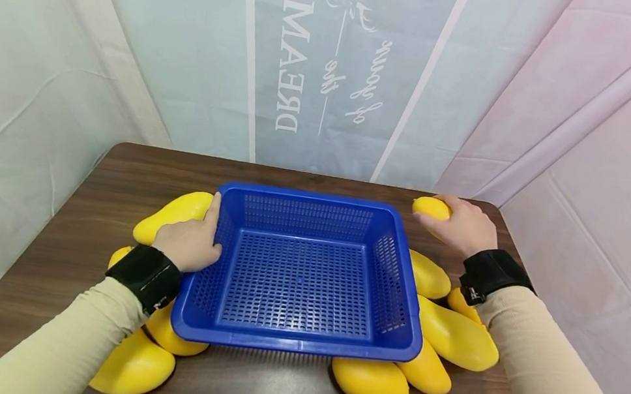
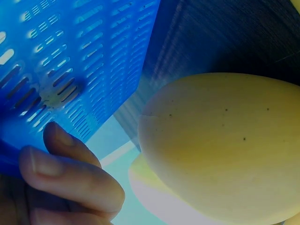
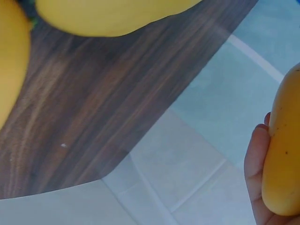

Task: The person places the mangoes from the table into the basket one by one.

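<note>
A blue plastic basket (image 1: pixel 297 344) with slotted walls and a grid floor stands mid-table. My left hand (image 1: pixel 188 240) grips its left rim, thumb on the inner side and index finger stretched along the edge. In the left wrist view, curled fingers (image 2: pixel 75 180) lie against the basket's outer wall (image 2: pixel 93 56), beside a large yellow mango (image 2: pixel 225 140). Beyond the basket's far right corner, my right hand (image 1: pixel 468 229) holds a yellow mango (image 1: pixel 431 207). The right wrist view shows that mango (image 3: pixel 283 150) lying along the fingers, partly cut off by the frame edge.
Several mangoes lie right of the basket, including a long one (image 1: pixel 458 336) and one near the front (image 1: pixel 372 383). More lie on the left, such as one at the back (image 1: pixel 171 215) and one in front (image 1: pixel 134 365). Fabric walls border the brown wooden table (image 1: pixel 250 389).
</note>
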`<state>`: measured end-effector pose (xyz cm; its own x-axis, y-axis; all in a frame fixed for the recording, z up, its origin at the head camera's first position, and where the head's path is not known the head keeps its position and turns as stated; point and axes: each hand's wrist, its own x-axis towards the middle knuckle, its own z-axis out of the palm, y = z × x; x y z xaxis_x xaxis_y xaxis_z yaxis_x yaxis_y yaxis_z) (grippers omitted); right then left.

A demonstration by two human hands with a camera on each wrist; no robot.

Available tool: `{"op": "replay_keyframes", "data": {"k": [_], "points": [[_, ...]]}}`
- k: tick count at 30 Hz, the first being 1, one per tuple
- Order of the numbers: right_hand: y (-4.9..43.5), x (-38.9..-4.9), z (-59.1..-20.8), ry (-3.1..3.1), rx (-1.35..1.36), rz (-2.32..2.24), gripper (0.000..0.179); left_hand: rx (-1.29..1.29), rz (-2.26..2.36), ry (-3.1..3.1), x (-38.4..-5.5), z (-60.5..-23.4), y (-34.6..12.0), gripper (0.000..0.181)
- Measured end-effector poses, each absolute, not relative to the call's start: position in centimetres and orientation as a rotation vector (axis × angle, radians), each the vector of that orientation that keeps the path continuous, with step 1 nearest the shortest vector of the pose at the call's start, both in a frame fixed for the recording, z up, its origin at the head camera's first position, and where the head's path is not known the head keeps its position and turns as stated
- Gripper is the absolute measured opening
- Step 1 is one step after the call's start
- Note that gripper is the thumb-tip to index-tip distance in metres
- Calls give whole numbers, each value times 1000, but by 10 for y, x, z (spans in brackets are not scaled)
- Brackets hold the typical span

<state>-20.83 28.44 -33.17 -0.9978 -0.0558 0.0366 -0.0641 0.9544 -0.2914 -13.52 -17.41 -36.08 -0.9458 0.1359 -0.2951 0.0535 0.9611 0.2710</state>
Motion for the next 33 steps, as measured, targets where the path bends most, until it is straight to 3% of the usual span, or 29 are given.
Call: {"op": "replay_keyframes", "data": {"k": [33], "points": [[224, -194, -307, -3087, 320, 507, 72, 122, 363, 2797, -134, -360, -173, 94]]}}
